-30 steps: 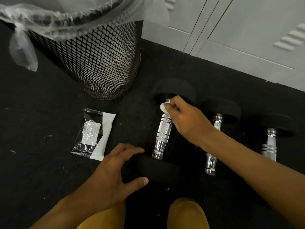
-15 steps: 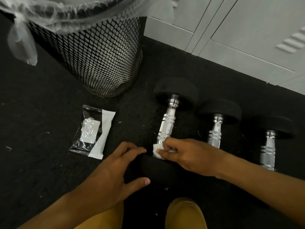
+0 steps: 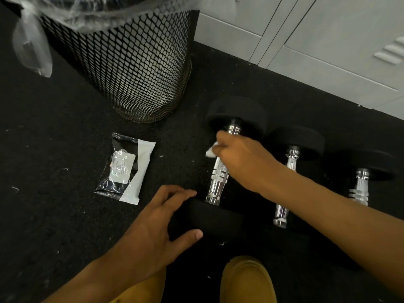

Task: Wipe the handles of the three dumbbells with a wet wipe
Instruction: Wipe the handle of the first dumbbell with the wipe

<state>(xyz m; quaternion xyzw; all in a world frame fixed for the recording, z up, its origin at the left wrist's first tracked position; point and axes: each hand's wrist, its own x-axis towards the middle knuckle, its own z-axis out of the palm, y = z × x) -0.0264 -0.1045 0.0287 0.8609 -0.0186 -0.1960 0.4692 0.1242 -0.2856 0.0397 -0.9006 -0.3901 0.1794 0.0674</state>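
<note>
1. On the black floor, the leftmost dumbbell (image 3: 218, 171) lies beside two others.
2. Right hand (image 3: 242, 158) pinches the wet wipe (image 3: 210, 152) against its handle's upper end.
3. Left hand (image 3: 153, 232), fingers spread, braces the near weight.

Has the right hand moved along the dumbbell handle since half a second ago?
Yes. The right hand, gripping the wet wipe, went from the handle's near end toward the far weight head.

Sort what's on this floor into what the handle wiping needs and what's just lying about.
Needed:
wet wipe in the right hand
left dumbbell, steadied by the left hand
middle dumbbell
right dumbbell

Lying about:
wipe packet
mesh bin
lockers
</note>
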